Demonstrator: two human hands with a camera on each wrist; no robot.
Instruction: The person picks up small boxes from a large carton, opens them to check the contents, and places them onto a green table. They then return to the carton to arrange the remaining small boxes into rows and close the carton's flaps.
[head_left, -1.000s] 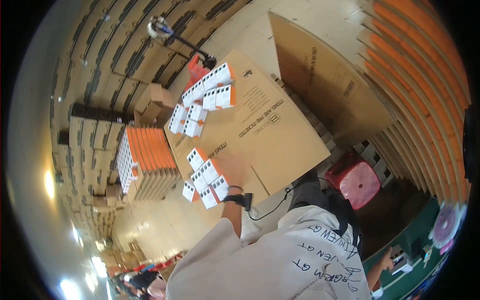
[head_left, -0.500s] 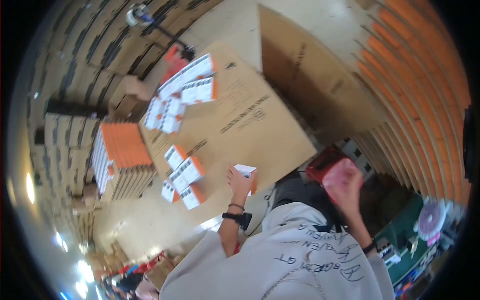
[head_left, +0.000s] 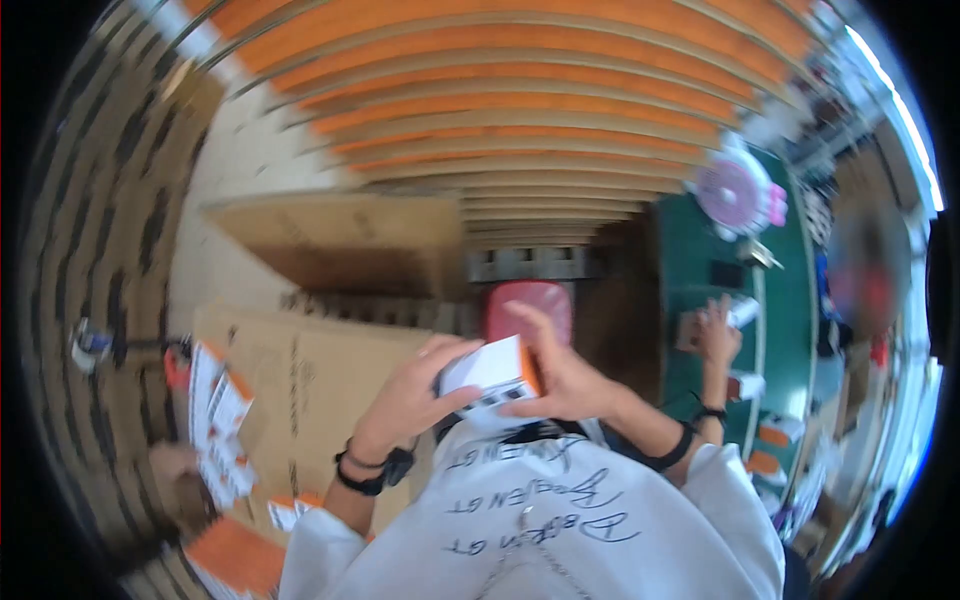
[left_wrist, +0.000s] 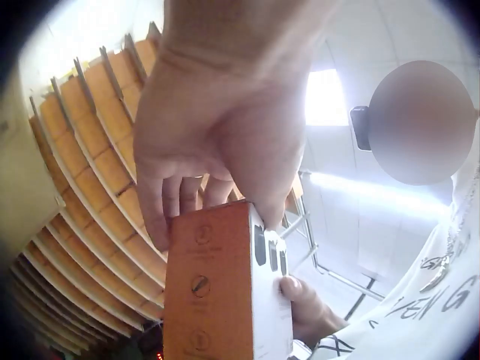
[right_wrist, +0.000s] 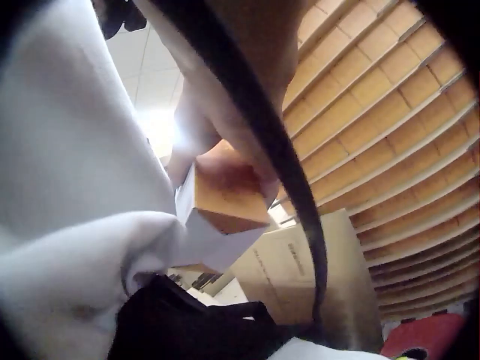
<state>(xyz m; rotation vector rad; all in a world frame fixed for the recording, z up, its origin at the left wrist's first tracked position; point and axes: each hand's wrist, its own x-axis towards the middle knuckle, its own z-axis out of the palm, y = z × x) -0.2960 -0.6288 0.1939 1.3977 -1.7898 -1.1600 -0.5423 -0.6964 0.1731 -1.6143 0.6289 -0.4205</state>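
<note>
In front of the shirt, a small white box (head_left: 485, 375) with orange ends sits between my two hands. My left hand (head_left: 408, 398) grips it from the left, thumb over the near side. In the left wrist view the fingers and thumb of that left hand (left_wrist: 225, 135) pinch the box's upper edges, its orange face (left_wrist: 208, 281) towards the camera. My right hand (head_left: 565, 380) holds the opposite orange end, with the index finger stretched out and the thumb on the near side. From the right wrist, the orange end (right_wrist: 229, 202) appears under the right hand (right_wrist: 217, 120).
A large flat carton (head_left: 330, 375) lies at left, bearing several similar boxes (head_left: 215, 430). A red stool (head_left: 530, 305) stands ahead, below a tall orange stack (head_left: 520, 100). On the right, a green table (head_left: 690, 255) carries a fan (head_left: 735, 190), and another hand (head_left: 718, 335) shows over it.
The view has swung right towards the stack and green table. My left hand has brought the box from over the carton to my front, where the right hand has joined it.
</note>
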